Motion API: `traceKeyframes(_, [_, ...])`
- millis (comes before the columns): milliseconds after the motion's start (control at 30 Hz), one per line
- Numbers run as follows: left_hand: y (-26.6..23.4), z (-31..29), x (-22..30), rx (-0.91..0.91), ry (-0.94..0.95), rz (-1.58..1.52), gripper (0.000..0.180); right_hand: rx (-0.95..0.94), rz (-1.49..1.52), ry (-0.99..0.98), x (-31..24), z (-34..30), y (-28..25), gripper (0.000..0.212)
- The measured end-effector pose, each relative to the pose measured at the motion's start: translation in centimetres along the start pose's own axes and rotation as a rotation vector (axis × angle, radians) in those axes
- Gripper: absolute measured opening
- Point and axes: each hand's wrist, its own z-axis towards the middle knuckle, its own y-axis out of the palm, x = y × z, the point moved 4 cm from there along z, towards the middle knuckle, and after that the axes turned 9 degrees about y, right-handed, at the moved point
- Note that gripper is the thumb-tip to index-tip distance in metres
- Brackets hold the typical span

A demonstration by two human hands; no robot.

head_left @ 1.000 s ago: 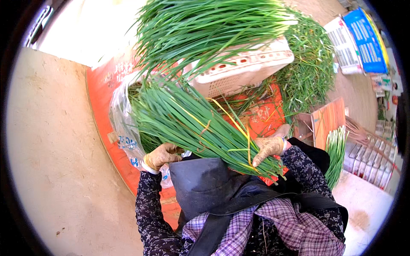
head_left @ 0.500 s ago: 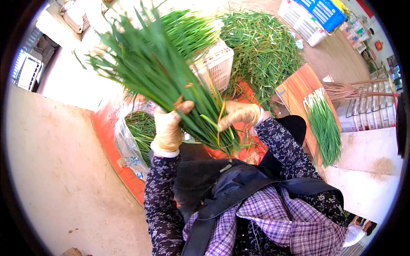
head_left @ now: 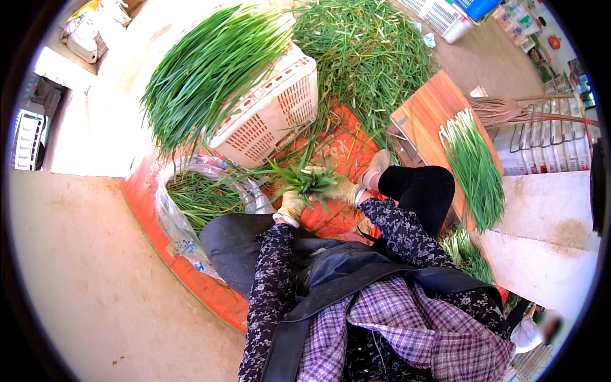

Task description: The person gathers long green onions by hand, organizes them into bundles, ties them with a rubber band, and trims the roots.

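A bunch of green leaves (head_left: 310,179) is held between 2 gloved hands, above the middle of a red mat (head_left: 337,219) and well inside its left edge. Its long axis is strongly foreshortened, appearing to run toward the viewer, with leaf ends fanned outward. The left hand (head_left: 291,207) meets it at the lower left, its fingers curled against the leaves; the right hand (head_left: 345,191) flanks it on the right, its fingers hidden, their closure undeterminable. Neither hand is nearer. A plastic bag (head_left: 164,213) lies between bunch and left edge.
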Motion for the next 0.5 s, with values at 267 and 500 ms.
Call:
traceKeyframes(267, [4.2, 1.6, 1.3, -0.043, -0.248, 1.733, 0.046, 0.151, 0.264, 0.204, -3.0, 1.8, -1.0, 0.053])
traceKeyframes(500, [15.7, -3.0, 4.8, 0.409, 0.104, 1.635, 0.050, 0.380, 0.488, 0.361, -0.3, 0.9, -1.5, 0.029])
